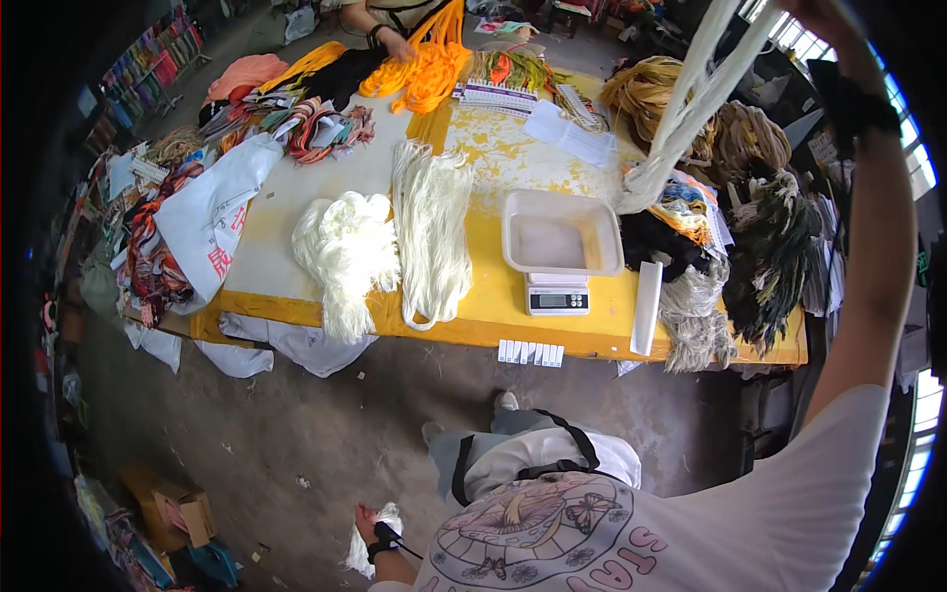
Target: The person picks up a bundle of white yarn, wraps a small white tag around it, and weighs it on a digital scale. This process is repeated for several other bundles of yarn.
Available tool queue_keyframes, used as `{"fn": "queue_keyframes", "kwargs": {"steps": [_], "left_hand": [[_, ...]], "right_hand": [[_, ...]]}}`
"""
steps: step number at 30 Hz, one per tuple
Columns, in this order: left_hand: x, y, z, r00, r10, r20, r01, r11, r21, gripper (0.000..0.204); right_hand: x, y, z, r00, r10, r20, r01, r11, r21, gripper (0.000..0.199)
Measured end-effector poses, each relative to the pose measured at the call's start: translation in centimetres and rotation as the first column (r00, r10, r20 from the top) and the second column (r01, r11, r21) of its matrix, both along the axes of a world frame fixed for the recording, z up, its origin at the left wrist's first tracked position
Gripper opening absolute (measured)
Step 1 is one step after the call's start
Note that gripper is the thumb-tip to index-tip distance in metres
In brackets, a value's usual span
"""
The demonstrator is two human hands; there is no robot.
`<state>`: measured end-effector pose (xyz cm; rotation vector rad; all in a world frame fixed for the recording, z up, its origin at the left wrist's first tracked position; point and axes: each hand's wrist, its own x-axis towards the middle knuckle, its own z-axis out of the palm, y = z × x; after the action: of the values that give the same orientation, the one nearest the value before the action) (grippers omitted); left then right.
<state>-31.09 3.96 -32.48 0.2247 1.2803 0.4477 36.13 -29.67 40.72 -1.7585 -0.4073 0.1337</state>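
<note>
My right hand [821, 14] is raised high at the top right edge and grips a long white yarn hank [681, 109]. The hank hangs down to the yellow table [493, 306], ending beside the white tray [515, 237] on a small digital scale [557, 295]. My left hand [371, 526] is low, behind my hip, closed on a small tuft of white yarn [359, 555] above the floor. Two more white yarn hanks [345, 247] [432, 227] lie on the table left of the scale.
Another person's hand [398, 44] rests on orange yarn [426, 69] at the far edge. Coloured yarn and cloth [178, 227] crowd the table's left; dark and tan yarn bundles [769, 247] crowd its right. Cardboard boxes [173, 508] sit on the concrete floor.
</note>
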Motion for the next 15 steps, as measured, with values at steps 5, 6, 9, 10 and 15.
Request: {"fn": "queue_keyframes", "kwargs": {"steps": [5, 6, 9, 10, 15], "left_hand": [[4.2, -1.5, 3.2, 0.983, 0.107, 0.146, -0.128, 0.982, 0.139, 0.024], [4.7, -1.8, 3.6, 0.983, 0.107, 0.147, -0.129, 0.980, 0.149, 0.024], [5.2, -2.8, 4.9, 0.963, 0.116, 0.242, -0.163, 0.969, 0.185, 0.029], [5.9, -3.2, 5.3, 0.957, 0.078, 0.280, -0.131, 0.975, 0.177, 0.029], [14.7, -5.4, 10.7, 0.912, -0.001, 0.410, -0.076, 0.982, 0.172, 0.026]], "right_hand": [[2.6, -3.0, -9.1, 0.980, 0.167, -0.109, -0.139, 0.965, 0.224, 0.009], [2.1, -2.5, -10.8, 0.967, 0.173, -0.185, -0.119, 0.956, 0.270, 0.008], [3.7, -2.2, -17.7, 0.936, 0.294, -0.196, -0.253, 0.945, 0.209, 0.023], [3.5, -1.9, -20.4, 0.988, 0.056, -0.141, -0.046, 0.996, 0.077, 0.023], [4.3, -4.6, -38.2, 0.950, -0.162, 0.269, 0.283, 0.810, -0.513, 0.035]]}}
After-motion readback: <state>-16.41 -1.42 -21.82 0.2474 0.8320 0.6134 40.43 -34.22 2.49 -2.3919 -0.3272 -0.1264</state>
